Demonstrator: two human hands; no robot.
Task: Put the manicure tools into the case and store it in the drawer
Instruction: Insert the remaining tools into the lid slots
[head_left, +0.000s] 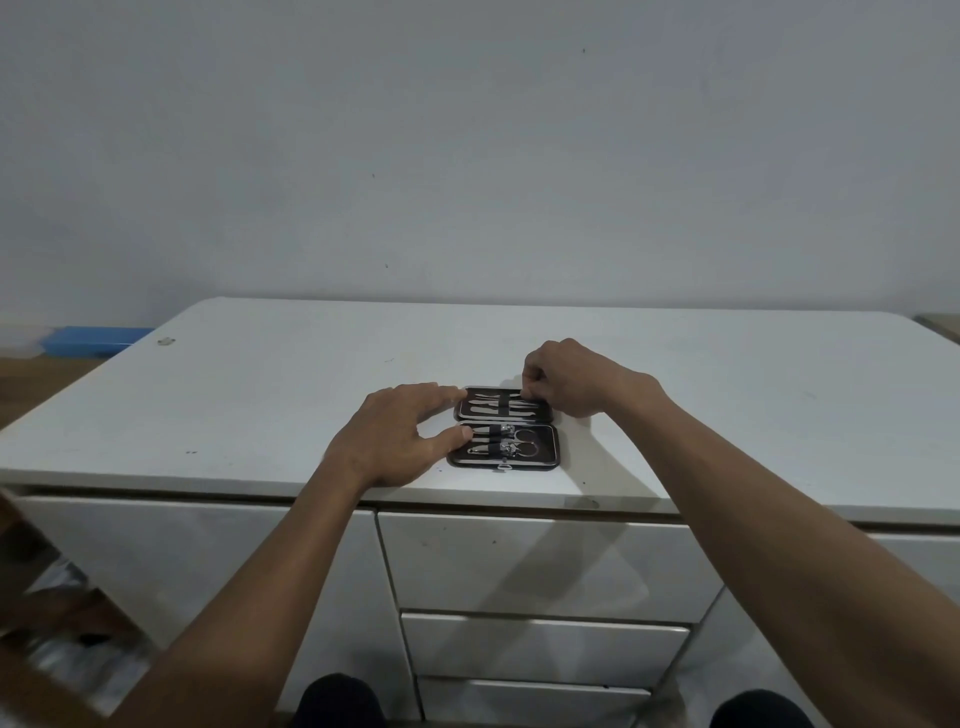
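A black manicure case (545, 457) lies open and flat on the white cabinet top (260, 405), near its front edge. Several metal tools (493, 408) sit under a strap in the far half; clippers and small scissors (506, 446) lie in the near half. My left hand (395, 436) rests at the case's left edge, fingers spread, index finger on the far corner and thumb on the near half. My right hand (569, 376) is curled at the far right corner, fingertips pinched on the right end of a tool in the far half.
Three closed white drawers (540, 566) stack below the case, with a cabinet door (208, 571) to their left. A blue box (88, 340) sits beyond the cabinet's left end. My knees show at the bottom edge.
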